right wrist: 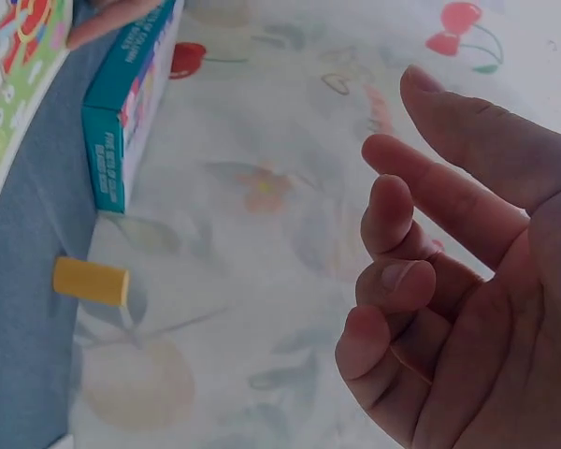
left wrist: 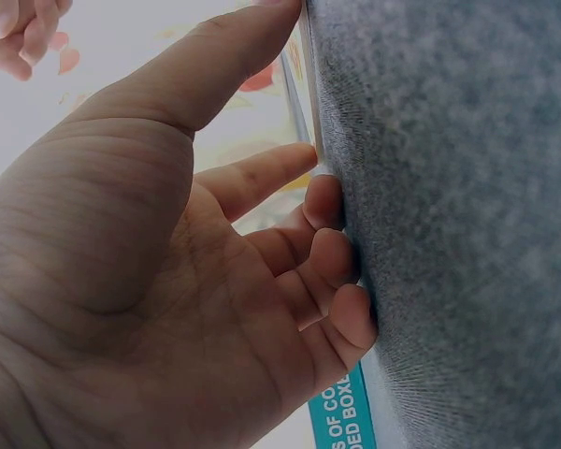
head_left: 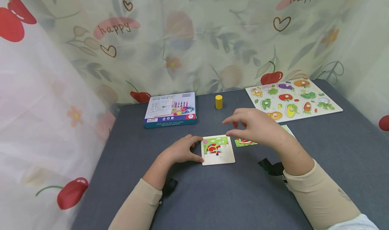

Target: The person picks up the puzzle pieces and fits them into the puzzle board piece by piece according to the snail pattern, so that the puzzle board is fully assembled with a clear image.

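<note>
A square wooden puzzle board (head_left: 218, 158) lies on the table, with colourful green and red pieces (head_left: 212, 148) filling its upper and left part and bare wood at the bottom and right. My left hand (head_left: 182, 149) touches its left edge with thumb and index fingertip, spread towards the two corners; in the left wrist view the other fingers (left wrist: 332, 257) bend loosely at the tabletop. My right hand (head_left: 252, 125) hovers right of the board, fingers loosely bent and nothing between them. Beneath it lies a green and red puzzle piece (head_left: 243, 142), partly hidden by the hand.
A flat boxed set (head_left: 170, 110) lies behind the board to the left. Near the back edge stands a yellow cylinder (head_left: 218, 102). A vegetable peg puzzle (head_left: 297, 98) lies at the back right, and a green card edge (head_left: 288, 130) shows behind my right wrist. A patterned curtain (head_left: 194, 48) hangs behind.
</note>
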Available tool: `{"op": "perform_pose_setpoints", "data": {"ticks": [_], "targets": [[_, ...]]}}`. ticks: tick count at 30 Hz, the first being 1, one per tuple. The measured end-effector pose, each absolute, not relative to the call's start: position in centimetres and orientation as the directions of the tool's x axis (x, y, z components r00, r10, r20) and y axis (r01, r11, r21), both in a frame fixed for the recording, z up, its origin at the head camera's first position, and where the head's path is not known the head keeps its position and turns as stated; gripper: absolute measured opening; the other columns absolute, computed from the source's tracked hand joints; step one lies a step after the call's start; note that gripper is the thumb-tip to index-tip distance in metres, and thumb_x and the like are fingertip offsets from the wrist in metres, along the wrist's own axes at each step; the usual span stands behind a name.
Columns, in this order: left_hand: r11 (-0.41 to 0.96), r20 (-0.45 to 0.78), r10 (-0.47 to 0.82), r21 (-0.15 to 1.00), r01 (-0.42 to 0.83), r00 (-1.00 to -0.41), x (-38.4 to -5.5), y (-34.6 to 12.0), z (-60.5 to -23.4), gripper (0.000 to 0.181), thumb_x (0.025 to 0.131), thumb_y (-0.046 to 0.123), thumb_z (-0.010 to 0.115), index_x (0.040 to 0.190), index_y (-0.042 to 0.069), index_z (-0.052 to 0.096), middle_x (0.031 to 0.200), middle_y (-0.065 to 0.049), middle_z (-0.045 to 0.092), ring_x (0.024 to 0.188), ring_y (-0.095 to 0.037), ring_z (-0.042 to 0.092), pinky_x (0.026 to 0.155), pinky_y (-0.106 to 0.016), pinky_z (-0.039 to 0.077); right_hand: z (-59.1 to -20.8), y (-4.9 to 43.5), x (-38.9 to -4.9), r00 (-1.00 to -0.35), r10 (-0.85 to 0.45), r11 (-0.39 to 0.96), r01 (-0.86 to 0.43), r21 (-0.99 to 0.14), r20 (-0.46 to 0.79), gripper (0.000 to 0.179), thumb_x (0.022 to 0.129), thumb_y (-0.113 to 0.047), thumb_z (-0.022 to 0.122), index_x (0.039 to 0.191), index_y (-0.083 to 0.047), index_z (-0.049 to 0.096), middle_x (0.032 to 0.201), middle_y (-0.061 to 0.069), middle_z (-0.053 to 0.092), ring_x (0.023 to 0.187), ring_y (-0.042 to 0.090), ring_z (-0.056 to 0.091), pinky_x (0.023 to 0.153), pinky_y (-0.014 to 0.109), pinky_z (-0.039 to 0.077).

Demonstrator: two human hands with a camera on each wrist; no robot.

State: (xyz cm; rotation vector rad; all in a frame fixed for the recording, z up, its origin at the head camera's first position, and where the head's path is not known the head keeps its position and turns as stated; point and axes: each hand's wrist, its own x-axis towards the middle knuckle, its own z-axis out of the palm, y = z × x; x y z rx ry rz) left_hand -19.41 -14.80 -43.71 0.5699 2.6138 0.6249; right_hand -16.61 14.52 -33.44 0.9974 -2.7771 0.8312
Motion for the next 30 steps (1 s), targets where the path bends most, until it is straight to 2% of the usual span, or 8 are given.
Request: {"op": "perform_pose_setpoints", "data": {"ticks": [23,30], "targets": [[0.817,-0.276,0.466,0.499,0.290,-0.841,-19.3,-14.8,-43.6,0.083,0.082,0.048,0.085,0.152,0.021,0.050,0.111,-0.001,0.053,0.101,-0.020,0.052,0.082,-0.039,0.046,-31.5,18.3,-16.7,-0.832,-0.477,0.647,-0.551,-0.527,0.283,0.034,0.087,-0.021,0.085,0.120,-0.015,0.076,0.088,-0.005,0.060,0.065,0.016,0.050,0.061,0.031,0.043],[0.815,-0.275,0.462,0.508,0.280,-0.843,-19.2,-14.8,-43.4,0.083,0.082,0.047,0.086,0.152,0.021,0.050,0.111,-0.002,0.053,0.101,-0.021,0.052,0.083,-0.039,0.046,-32.0,19.5,-17.9,-0.876,-0.434,0.691,-0.473,-0.547,0.209,0.039,0.090,-0.026,0.082,0.125,-0.012,0.073,0.092,-0.002,0.061,0.073,0.019,0.052,0.064,0.033,0.044]]}}
